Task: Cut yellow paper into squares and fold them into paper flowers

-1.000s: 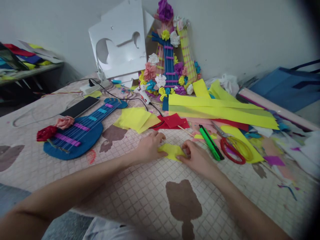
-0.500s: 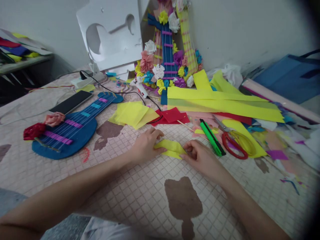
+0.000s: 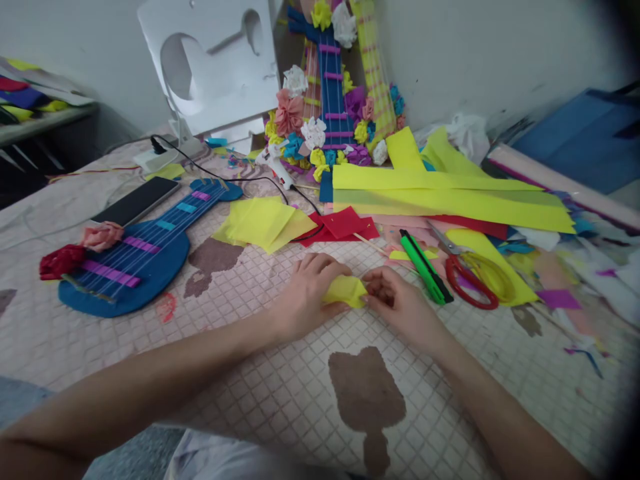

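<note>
The folded yellow paper (image 3: 345, 291) sits between the hands over the patterned tablecloth (image 3: 280, 393), pinched by the left hand (image 3: 311, 290); the right hand (image 3: 403, 300) meets its right edge, though whether it pinches cannot be told. Uneven tension could tear or skew the thin fold. The green utility knife (image 3: 424, 268) and scissors (image 3: 452, 269) crowd the right side; red sheets (image 3: 345, 224) lie beyond.

Thin matt yellow paper (image 3: 346, 291); smooth green plastic cutter (image 3: 421, 265); glossy black phone (image 3: 136, 200).
</note>
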### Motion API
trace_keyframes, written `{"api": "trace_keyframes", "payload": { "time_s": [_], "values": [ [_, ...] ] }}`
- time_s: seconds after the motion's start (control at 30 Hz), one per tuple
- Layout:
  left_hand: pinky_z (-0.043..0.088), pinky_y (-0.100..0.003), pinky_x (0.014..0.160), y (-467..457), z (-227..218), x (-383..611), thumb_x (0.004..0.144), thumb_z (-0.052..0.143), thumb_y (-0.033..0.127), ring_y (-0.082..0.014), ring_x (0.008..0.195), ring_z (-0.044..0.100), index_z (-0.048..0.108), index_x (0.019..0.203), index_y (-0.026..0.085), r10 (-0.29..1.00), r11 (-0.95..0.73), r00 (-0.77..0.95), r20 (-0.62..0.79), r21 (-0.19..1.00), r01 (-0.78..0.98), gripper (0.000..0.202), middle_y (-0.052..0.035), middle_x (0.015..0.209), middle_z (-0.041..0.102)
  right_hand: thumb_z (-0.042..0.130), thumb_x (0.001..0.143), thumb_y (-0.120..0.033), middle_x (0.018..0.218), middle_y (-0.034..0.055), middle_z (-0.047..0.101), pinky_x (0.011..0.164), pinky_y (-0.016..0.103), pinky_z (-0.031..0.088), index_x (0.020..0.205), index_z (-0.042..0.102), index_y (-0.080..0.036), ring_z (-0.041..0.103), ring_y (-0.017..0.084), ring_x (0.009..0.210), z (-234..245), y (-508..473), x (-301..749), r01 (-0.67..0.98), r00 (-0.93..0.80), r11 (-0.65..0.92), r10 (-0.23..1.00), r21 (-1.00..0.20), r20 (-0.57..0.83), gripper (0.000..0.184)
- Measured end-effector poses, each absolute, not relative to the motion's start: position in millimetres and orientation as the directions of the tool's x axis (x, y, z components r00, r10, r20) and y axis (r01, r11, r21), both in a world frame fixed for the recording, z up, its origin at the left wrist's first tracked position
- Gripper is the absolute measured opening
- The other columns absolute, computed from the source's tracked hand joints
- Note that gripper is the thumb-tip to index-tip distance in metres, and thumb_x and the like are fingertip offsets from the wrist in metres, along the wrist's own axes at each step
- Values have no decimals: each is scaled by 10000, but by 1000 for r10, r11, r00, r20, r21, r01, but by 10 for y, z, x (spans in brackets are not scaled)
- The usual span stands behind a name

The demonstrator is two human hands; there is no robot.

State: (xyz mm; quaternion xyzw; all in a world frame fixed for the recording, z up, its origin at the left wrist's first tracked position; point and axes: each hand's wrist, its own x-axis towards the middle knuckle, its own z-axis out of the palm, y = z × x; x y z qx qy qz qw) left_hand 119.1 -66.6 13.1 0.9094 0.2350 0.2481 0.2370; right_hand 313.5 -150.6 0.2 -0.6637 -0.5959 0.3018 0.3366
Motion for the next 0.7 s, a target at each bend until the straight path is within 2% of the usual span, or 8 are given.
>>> {"api": "trace_keyframes", "payload": {
  "time_s": [0.07, 0.1, 0.2, 0.27, 0.47, 0.7],
  "values": [
    [368, -407, 890, -675, 126, 1199, 764, 660, 276, -253, 1077, 443, 495, 1122, 208, 578, -777, 724, 376, 524, 348, 400, -84, 1127, 516, 562, 764, -218, 836, 14, 598, 567, 287, 475, 986, 487, -220, 559, 135, 613, 21, -1510, 3119, 623, 140, -69, 990, -779, 24, 234],
    [358, -400, 883, -674, 128, 1197, 786, 641, 265, -247, 1072, 443, 504, 1112, 207, 579, -786, 714, 394, 502, 360, 359, -84, 1127, 516, 564, 762, -218, 859, 18, 590, 555, 282, 469, 976, 486, -217, 546, 128, 599, 38, -1514, 3110, 639, 162, -70, 986, -766, 46, 228],
    [315, -378, 866, -666, 153, 1184, 873, 535, 231, -202, 997, 467, 587, 961, 221, 514, -837, 752, 413, 432, 335, 103, -46, 1026, 555, 549, 773, -206, 857, 22, 569, 571, 279, 460, 875, 504, -212, 541, 134, 638, 100, -1529, 3076, 680, 187, -21, 971, -733, 147, 111],
    [294, -369, 858, -666, 162, 1182, 896, 502, 234, -180, 945, 477, 617, 878, 224, 477, -850, 793, 380, 429, 305, 117, -25, 952, 574, 521, 793, -181, 802, 15, 561, 607, 280, 459, 810, 525, -212, 545, 145, 681, 135, -1539, 3050, 698, 128, 35, 977, -715, 173, 35],
    [283, -363, 839, -674, 106, 1215, 834, 591, 238, -188, 958, 473, 642, 945, 246, 505, -794, 828, 242, 506, 337, 122, -13, 941, 581, 534, 771, -136, 766, 1, 546, 594, 262, 440, 756, 552, -208, 539, 134, 667, 134, -1551, 2984, 735, 1, 65, 995, -674, 97, 75],
    [291, -358, 819, -678, 72, 1246, 790, 620, 186, -192, 951, 475, 619, 892, 214, 532, -767, 818, 218, 534, 356, 106, -9, 914, 589, 557, 753, -150, 773, 10, 551, 588, 268, 421, 729, 546, -206, 549, 152, 694, 92, -1535, 2906, 796, 83, -25, 994, -605, 68, 61]
  ]
}}
